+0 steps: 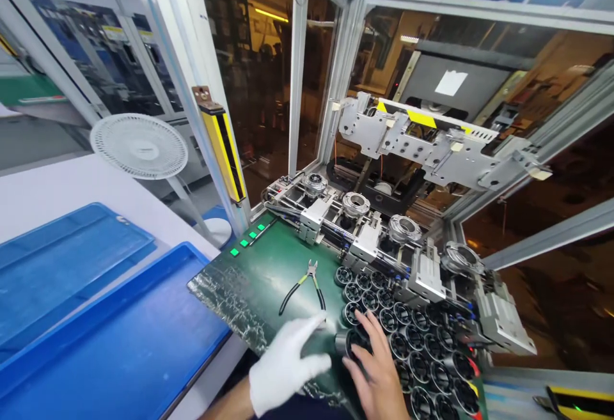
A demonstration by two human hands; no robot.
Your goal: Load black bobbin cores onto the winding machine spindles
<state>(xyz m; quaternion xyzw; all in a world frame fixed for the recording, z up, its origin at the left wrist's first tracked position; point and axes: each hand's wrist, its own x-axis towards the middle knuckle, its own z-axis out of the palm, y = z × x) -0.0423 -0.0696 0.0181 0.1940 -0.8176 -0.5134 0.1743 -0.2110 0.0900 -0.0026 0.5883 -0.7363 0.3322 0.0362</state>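
My left hand [286, 364], in a white glove, rests on the green work mat [268, 266] with its fingers spread, the fingertips close to a black ring-shaped part [352, 341]. My bare right hand [377, 369] lies over that same part at the near edge of a packed group of black ring parts [412, 337]. Whether the right hand grips the part is hidden by its fingers. A pair of black-handled cutters [305, 284] lies on the mat just beyond my left hand.
Behind the rings runs a row of metal fixtures [378, 228] with silver rings on top, inside a glass-walled machine frame. Blue trays [100, 318] lie on the left. A white fan [139, 146] and a yellow light-curtain post [224, 151] stand at left.
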